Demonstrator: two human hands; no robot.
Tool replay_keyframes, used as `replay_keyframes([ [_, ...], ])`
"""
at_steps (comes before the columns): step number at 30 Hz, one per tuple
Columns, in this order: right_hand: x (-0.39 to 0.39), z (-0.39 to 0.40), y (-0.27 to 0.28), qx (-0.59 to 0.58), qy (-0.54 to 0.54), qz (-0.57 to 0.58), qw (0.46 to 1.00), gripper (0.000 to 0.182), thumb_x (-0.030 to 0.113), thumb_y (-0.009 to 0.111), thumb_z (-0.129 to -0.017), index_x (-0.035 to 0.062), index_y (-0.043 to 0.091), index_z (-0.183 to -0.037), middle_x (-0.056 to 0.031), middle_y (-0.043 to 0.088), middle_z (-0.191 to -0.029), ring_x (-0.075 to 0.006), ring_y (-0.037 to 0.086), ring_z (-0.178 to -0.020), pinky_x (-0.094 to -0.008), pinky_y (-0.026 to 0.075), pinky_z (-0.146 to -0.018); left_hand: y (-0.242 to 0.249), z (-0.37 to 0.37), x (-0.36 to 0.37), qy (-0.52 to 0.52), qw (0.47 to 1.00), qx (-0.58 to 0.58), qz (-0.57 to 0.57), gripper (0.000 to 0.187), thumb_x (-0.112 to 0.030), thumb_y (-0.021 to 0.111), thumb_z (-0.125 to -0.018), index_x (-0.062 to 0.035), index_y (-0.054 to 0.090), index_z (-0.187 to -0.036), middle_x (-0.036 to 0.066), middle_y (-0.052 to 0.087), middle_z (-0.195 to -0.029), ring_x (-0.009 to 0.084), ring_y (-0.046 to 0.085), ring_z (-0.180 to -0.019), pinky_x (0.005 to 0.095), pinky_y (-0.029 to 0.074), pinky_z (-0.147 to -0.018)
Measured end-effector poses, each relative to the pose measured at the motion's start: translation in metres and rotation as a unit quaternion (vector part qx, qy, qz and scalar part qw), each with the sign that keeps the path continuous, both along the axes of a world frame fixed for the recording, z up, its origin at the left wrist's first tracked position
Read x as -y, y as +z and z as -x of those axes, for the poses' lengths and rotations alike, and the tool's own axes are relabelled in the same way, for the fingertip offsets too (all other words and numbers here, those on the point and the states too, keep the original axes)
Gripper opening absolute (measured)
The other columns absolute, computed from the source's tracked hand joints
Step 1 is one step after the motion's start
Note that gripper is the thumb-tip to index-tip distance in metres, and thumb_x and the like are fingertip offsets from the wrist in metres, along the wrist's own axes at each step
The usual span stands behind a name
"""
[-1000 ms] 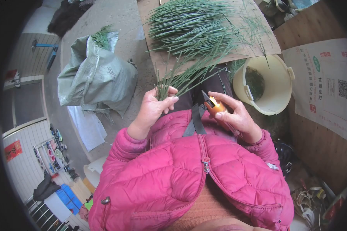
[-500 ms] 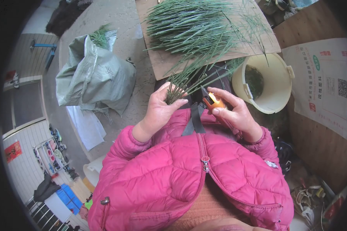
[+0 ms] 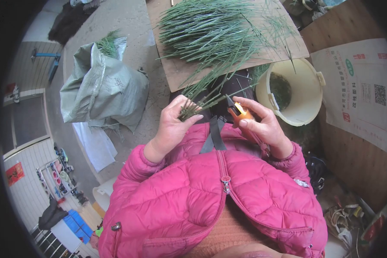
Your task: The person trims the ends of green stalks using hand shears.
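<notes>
My left hand (image 3: pixel 172 124) grips a small bunch of thin green stalks (image 3: pixel 202 92) by their cut ends, and the stalks fan out up and to the right over my lap. My right hand (image 3: pixel 262 124) holds orange-handled shears (image 3: pixel 238 112), with the dark blades pointing up toward the stalks, a short gap away from them. Both hands are just above the front of my pink padded jacket (image 3: pixel 219 193).
A big heap of the same green stalks (image 3: pixel 215 30) lies on a cardboard sheet (image 3: pixel 176 71) ahead. A cream bucket (image 3: pixel 305 92) with green trimmings stands at the right, beside a printed sack (image 3: pixel 361 94). A grey woven sack (image 3: pixel 103 88) with stalks sits on the left.
My left hand has tilted the bunch from upright to leaning right and drawn it closer to the shears. My right hand has barely moved.
</notes>
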State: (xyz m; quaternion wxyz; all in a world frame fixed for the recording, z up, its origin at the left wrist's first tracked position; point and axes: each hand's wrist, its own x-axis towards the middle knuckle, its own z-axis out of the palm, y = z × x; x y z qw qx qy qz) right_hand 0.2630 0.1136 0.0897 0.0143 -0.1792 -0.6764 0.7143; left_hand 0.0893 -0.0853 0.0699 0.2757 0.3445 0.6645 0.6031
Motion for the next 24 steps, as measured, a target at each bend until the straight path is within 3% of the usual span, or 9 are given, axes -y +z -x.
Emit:
replay_keyframes([
  [3,-0.008,-0.006,-0.005,-0.016,-0.022,-0.025,0.999,0.058,0.038,0.066,-0.085,0.0054,0.055,-0.131,-0.0096,0.060,-0.121,-0.0178,0.056,-0.107,-0.0309,0.040,-0.096,0.007,0.004,0.002,0.021,0.999,-0.015,0.038,0.015,-0.005,0.077,-0.079,-0.0036,0.065,-0.087,0.000,0.049,-0.081,0.0091,0.052,-0.076,0.0199,0.044,-0.069],
  [5,-0.012,-0.011,-0.018,-0.029,-0.045,-0.025,0.998,0.058,0.033,0.067,-0.084,0.0032,0.052,-0.132,-0.0123,0.059,-0.118,-0.0192,0.058,-0.100,-0.0370,0.052,-0.085,0.010,0.006,0.005,0.030,0.998,-0.025,0.053,0.014,-0.008,0.077,-0.079,-0.0064,0.067,-0.087,0.000,0.053,-0.082,0.0105,0.053,-0.076,0.0220,0.043,-0.069],
  [9,-0.013,-0.014,-0.019,-0.024,-0.076,0.000,0.997,0.058,0.028,0.068,-0.082,0.0034,0.052,-0.132,-0.0126,0.054,-0.114,-0.0217,0.060,-0.096,-0.0417,0.060,-0.079,0.011,0.006,0.007,0.030,0.998,-0.008,0.061,0.013,-0.009,0.077,-0.079,-0.0077,0.068,-0.087,0.001,0.056,-0.083,0.0121,0.054,-0.078,0.0235,0.043,-0.072],
  [15,-0.013,-0.011,-0.023,-0.042,-0.057,-0.036,0.997,0.054,0.030,0.068,-0.087,0.0033,0.053,-0.131,-0.0110,0.060,-0.111,-0.0188,0.061,-0.091,-0.0367,0.059,-0.078,0.010,0.008,0.010,0.036,0.996,0.037,0.066,0.014,-0.008,0.076,-0.079,-0.0060,0.065,-0.087,0.001,0.055,-0.084,0.0114,0.054,-0.078,0.0225,0.044,-0.072],
  [18,-0.008,-0.010,-0.019,-0.031,-0.097,0.086,0.991,0.052,0.021,0.067,-0.087,0.0005,0.051,-0.132,-0.0148,0.057,-0.114,-0.0260,0.059,-0.107,-0.0414,0.060,-0.078,-0.006,0.022,0.016,0.095,0.989,0.072,0.082,0.049,-0.004,0.079,-0.074,-0.0079,0.052,-0.116,0.005,0.057,-0.118,0.0128,0.053,-0.112,0.0233,0.044,-0.091],
  [21,-0.009,-0.010,-0.018,-0.022,-0.110,0.112,0.987,0.057,0.023,0.066,-0.085,-0.0019,0.048,-0.134,-0.0173,0.056,-0.118,-0.0274,0.059,-0.110,-0.0410,0.059,-0.077,-0.027,0.044,0.018,0.181,0.973,-0.001,0.143,0.029,-0.014,0.079,-0.077,-0.0108,0.063,-0.100,-0.001,0.064,-0.095,0.0079,0.057,-0.089,0.0228,0.046,-0.082],
  [24,-0.008,-0.009,-0.015,-0.007,-0.103,0.109,0.989,0.060,0.027,0.066,-0.086,-0.0022,0.047,-0.134,-0.0166,0.057,-0.117,-0.0287,0.059,-0.113,-0.0382,0.059,-0.078,-0.059,0.062,0.017,0.179,0.962,-0.134,0.158,0.014,-0.017,0.076,-0.081,-0.0086,0.066,-0.087,0.003,0.064,-0.083,0.0153,0.060,-0.078,0.0285,0.046,-0.075],
])
